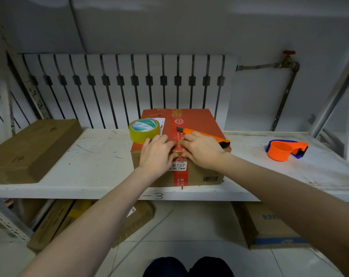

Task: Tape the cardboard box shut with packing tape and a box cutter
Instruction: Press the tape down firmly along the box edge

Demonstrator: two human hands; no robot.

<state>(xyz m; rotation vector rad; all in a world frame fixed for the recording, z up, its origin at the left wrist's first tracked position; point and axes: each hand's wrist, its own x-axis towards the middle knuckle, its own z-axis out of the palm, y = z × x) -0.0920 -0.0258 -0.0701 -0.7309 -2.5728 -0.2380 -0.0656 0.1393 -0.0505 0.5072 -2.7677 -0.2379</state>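
On the white shelf (pixel 89 156), the red-topped cardboard box (pixel 199 120) carries the yellowish tape roll (pixel 144 130) and orange box cutter (pixel 204 134), parked within reach. The left hand (pixel 156 154) and right hand (pixel 201 152) press flat, fingers extended and gripping nothing, apparently smoothing tape over the near seam.

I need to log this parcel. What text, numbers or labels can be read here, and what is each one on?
"8737": white sticker on the front of the cardboard box, between the two hands.
"-3", hand-written, first part hidden by the left arm: front edge of the white shelf.
Chinese print below 8737, the red tape strip, shipping label, barcode, tape roll and the blue print on the floor box: too small or blurred to read.
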